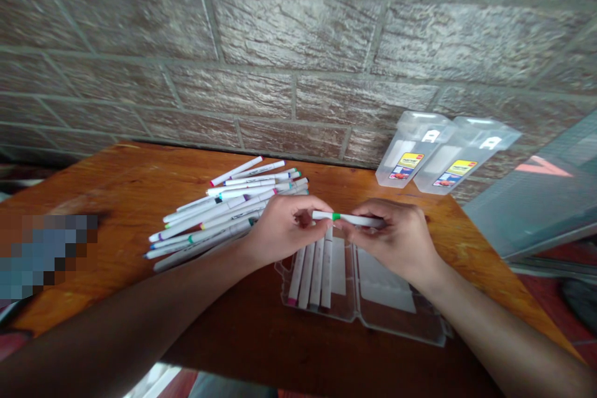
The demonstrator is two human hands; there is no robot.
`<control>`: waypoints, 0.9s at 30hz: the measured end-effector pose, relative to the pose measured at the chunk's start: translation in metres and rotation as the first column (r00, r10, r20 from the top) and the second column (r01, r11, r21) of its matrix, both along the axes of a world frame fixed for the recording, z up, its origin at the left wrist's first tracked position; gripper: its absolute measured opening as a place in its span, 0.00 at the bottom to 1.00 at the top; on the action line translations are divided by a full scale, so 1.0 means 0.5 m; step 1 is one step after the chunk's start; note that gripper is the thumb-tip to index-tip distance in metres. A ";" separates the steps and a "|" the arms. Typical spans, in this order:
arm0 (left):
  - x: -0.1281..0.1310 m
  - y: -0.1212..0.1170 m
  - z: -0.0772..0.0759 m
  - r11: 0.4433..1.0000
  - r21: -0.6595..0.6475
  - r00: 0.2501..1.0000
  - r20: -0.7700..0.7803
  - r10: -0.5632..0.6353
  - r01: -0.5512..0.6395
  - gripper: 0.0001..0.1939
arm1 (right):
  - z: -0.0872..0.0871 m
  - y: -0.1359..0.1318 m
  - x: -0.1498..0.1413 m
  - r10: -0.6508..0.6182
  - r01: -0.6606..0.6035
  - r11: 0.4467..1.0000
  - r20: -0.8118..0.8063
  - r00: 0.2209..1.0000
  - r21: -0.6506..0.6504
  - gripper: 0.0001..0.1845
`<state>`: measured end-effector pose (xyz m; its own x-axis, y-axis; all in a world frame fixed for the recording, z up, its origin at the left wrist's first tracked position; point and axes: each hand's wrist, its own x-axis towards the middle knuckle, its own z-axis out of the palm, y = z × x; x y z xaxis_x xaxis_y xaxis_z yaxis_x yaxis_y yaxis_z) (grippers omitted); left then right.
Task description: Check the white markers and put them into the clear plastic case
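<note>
A white marker with a green band (336, 216) lies level between my two hands, above an opened clear plastic case (357, 298). My left hand (284, 224) pinches its left end between thumb and fingers. Closed around the right part is my right hand (396, 230), whose fingers hide that end. Several white markers (310, 280) lie side by side in the left half of the case; the right half holds a white paper sheet (385, 283). To the left of my left hand spreads a loose pile of white markers (228, 205) with variously coloured ends.
Two clear plastic cases (410, 149) with yellow and blue labels stand at the back right against the stone-block wall (261, 93). A blurred-out blue object (41, 258) is on the left of the wooden table (112, 199).
</note>
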<state>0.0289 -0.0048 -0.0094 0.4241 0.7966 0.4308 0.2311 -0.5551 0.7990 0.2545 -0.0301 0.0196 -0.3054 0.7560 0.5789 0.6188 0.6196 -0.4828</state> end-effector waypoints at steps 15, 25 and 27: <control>-0.001 0.006 0.006 0.990 -0.142 0.996 0.093 0.017 -0.003 0.14 | -0.014 0.005 0.006 0.000 -0.041 0.978 -0.200 0.980 -0.203 0.10; -0.005 0.022 0.009 0.944 -0.323 0.965 0.262 0.018 0.070 0.17 | 0.000 0.014 0.003 -0.037 -0.068 0.966 -0.392 0.919 -0.251 0.10; -0.006 0.024 0.008 0.940 -0.333 0.961 0.274 0.023 0.073 0.17 | 0.001 0.016 0.003 -0.036 -0.083 0.962 -0.424 0.905 -0.259 0.10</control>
<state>0.0259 0.0074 -0.0052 0.3514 0.9050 0.2399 -0.0305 -0.2451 0.9690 0.2561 -0.0220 0.0204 -0.0976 0.8945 0.4363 0.3065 0.4441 -0.8419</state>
